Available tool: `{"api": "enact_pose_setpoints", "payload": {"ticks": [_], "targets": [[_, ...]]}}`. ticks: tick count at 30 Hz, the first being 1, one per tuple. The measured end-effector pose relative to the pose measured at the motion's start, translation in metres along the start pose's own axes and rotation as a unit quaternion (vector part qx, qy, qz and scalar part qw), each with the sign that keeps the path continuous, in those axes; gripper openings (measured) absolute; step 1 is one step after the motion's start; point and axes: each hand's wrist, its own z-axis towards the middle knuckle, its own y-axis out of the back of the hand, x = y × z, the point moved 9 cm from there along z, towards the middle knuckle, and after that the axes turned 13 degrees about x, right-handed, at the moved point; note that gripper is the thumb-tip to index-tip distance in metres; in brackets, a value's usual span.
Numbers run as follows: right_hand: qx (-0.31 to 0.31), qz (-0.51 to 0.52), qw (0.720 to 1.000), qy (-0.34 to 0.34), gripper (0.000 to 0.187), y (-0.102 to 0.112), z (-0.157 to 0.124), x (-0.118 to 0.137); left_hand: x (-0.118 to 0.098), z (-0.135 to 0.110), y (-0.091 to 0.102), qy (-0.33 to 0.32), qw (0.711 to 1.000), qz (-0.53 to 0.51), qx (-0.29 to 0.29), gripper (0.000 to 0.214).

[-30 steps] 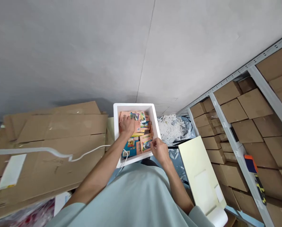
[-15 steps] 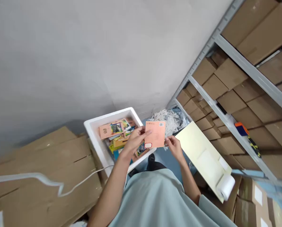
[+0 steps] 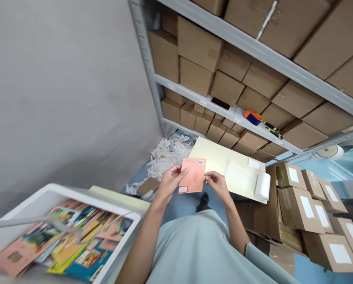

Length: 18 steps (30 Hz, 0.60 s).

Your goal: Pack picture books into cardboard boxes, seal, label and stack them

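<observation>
Left hand [image 3: 168, 182] pinches booklet [image 3: 195, 178], left edge; right hand [image 3: 219, 184] at right edge, grip unclear. Slack pinch could drop it.

Salmon-pink booklet [image 3: 193, 177], black-and-white barcode [image 3: 201, 162], red-outlined panel [image 3: 183, 189].
Bin [image 3: 31, 208] white; worktop [image 3: 209, 153] pale yellow; boxes [image 3: 295, 199] brown, labels [image 3: 307, 207] white; shirt [image 3: 200, 244] light teal; shelf tool [image 3: 253, 117] orange and navy.

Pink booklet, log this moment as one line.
left hand: holding pink booklet, barcode showing | right hand: at its right edge | white box: printed items inside
</observation>
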Motion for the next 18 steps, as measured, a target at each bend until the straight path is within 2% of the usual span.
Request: {"api": "enact_pose_setpoints", "payload": {"ticks": [3, 7, 9, 13, 15, 18], "targets": [[-0.036, 0.012, 0.999, 0.005, 0.053, 0.061, 0.017, -0.006, 0.013, 0.055, -0.049, 0.021, 0.999, 0.036, 0.031, 0.063], [-0.125, -0.023, 0.992, -0.002, 0.064, 0.158, 0.029, -0.014, 0.03, 0.127, -0.117, 0.028, 0.996, 0.049, 0.073, 0.067], [-0.121, -0.018, 0.992, -0.01, 0.062, 0.194, 0.03, -0.019, 0.037, 0.155, -0.148, 0.034, 0.994, 0.049, 0.086, 0.068], [-0.099, 0.029, 0.994, -0.032, 0.053, 0.242, 0.026, -0.032, 0.05, 0.19, -0.193, 0.043, 0.993, 0.068, 0.086, 0.065], [-0.121, 0.041, 0.991, -0.033, 0.051, 0.261, 0.021, -0.036, 0.054, 0.2, -0.206, 0.041, 0.99, 0.106, 0.087, 0.06], [-0.167, 0.054, 0.984, -0.029, 0.052, 0.283, 0.014, -0.042, 0.054, 0.211, -0.215, 0.02, 0.976, 0.2, 0.079, 0.053]]}}
